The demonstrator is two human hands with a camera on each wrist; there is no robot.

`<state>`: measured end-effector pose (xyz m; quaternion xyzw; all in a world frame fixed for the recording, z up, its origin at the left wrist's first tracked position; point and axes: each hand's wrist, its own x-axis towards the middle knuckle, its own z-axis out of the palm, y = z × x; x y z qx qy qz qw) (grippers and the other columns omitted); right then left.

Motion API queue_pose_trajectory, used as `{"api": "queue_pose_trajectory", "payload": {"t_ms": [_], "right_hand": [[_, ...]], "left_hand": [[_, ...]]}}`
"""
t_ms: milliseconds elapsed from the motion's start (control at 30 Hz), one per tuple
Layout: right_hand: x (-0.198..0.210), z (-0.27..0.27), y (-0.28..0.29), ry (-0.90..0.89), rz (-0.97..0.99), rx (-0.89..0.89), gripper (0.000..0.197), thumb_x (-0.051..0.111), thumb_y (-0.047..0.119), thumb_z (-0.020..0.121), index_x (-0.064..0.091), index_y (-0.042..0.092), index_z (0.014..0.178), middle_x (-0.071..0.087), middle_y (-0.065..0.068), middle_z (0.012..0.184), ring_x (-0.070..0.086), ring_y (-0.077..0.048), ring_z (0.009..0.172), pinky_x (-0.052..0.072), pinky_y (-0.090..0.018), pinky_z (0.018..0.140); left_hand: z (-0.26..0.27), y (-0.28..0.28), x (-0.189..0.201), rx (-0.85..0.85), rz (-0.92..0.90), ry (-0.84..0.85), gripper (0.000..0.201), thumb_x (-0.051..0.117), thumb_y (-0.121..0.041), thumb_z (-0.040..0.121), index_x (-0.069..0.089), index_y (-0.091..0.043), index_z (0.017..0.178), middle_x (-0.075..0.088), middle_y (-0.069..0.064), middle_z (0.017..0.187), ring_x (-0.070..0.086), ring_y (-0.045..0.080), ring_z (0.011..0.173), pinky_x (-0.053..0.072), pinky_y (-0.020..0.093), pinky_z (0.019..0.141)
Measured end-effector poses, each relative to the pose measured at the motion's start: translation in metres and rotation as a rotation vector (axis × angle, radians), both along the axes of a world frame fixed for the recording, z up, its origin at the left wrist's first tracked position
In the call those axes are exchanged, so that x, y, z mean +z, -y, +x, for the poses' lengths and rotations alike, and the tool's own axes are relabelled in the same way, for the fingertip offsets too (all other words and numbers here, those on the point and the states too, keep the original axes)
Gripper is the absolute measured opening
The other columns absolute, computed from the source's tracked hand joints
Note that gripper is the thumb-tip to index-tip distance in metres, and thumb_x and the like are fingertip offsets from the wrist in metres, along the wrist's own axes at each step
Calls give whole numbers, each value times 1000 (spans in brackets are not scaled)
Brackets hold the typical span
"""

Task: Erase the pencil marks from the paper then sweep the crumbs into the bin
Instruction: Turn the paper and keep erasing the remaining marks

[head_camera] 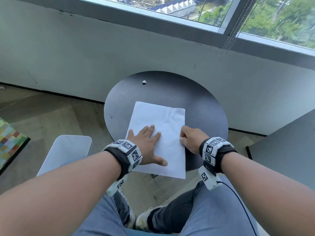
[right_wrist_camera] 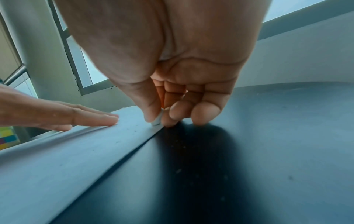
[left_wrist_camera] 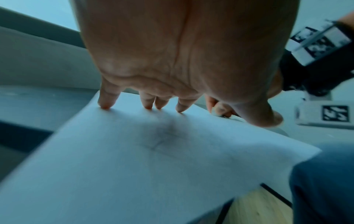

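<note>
Left hand (head_camera: 148,145) flat, fingers spread, pressing the paper (head_camera: 163,120); right hand (head_camera: 190,138) pinches a small eraser (right_wrist_camera: 157,120) at its edge

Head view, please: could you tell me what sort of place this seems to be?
Probably an upper-floor office or lounge corner: a small round table stands against the wall under a big window looking down on rooftops and trees, with a white bin on the wood-look floor.
</note>
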<state>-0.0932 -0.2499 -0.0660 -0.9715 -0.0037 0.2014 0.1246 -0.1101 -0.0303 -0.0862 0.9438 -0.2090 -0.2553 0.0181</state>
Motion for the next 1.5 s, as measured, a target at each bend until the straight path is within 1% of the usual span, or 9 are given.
{"api": "queue_pose_trajectory", "payload": {"t_ms": [100,200,367,700,933,1033,1167,1400,1500], "right_hand": [[3,2,2,-34,-21,23,6,49,28,90,51,25,94,62,-1,93,60,-25,87,53,-39,81],[8,5,-5,-34,-27,58,6,49,28,90,51,24,94,63,0,95,60,-23,87,53,-38,80],[17,13,-30,43,-9,107,8,47,28,92,50,23,97,62,-2,95,59,-26,84,50,-34,72],[-2,-24,-55,-6,26,351,11,46,34,95,48,25,101,63,-1,96,57,-26,87,51,-39,76],[-3,11,-45,-7,69,130,12,49,31,93,53,24,102,61,-1,98,59,-25,90,51,-35,78],[-2,17,-33,-28,56,136,11,50,32,93,53,24,99,64,-1,98,58,-23,86,50,-33,75],[1,9,-18,-52,7,139,8,48,32,93,52,26,97,61,2,92,58,-21,82,51,-34,74],[-2,-33,-42,-50,-31,354,8,43,35,95,46,27,97,61,-1,97,57,-24,86,49,-36,72],[0,-14,-47,15,-57,289,10,43,33,95,47,25,100,60,-2,98,57,-26,86,50,-37,74]], "left_hand": [[8,-16,5,59,2,4,111,46,-89,79,0,-31,162,-16,-1,170,-11,22,157,9,62,122],[13,-22,2,62,36,45,121,52,-92,71,0,-32,161,-20,0,169,-14,24,156,7,63,122],[17,-19,-5,34,24,67,133,47,-99,63,-11,-30,161,-27,0,167,-22,24,155,0,62,122],[5,-10,-19,19,-36,40,144,43,-104,57,-19,-23,160,-28,-3,167,-25,22,154,-3,68,120],[3,-11,-18,4,-43,52,141,47,-101,61,-16,-23,161,-27,-2,167,-23,22,154,-2,62,123],[4,-17,-18,10,-39,62,136,46,-100,62,-13,-29,161,-27,3,167,-21,23,155,-1,59,124],[0,-21,-20,45,-46,66,130,41,-102,63,-12,-34,160,-26,0,167,-24,24,154,-5,64,121],[0,-11,-16,39,-37,25,131,48,-98,65,-15,-33,160,-28,0,167,-25,26,153,-4,70,118],[0,-9,-14,42,-32,17,132,50,-97,65,-15,-32,160,-28,0,167,-25,27,154,-3,71,118]]}}
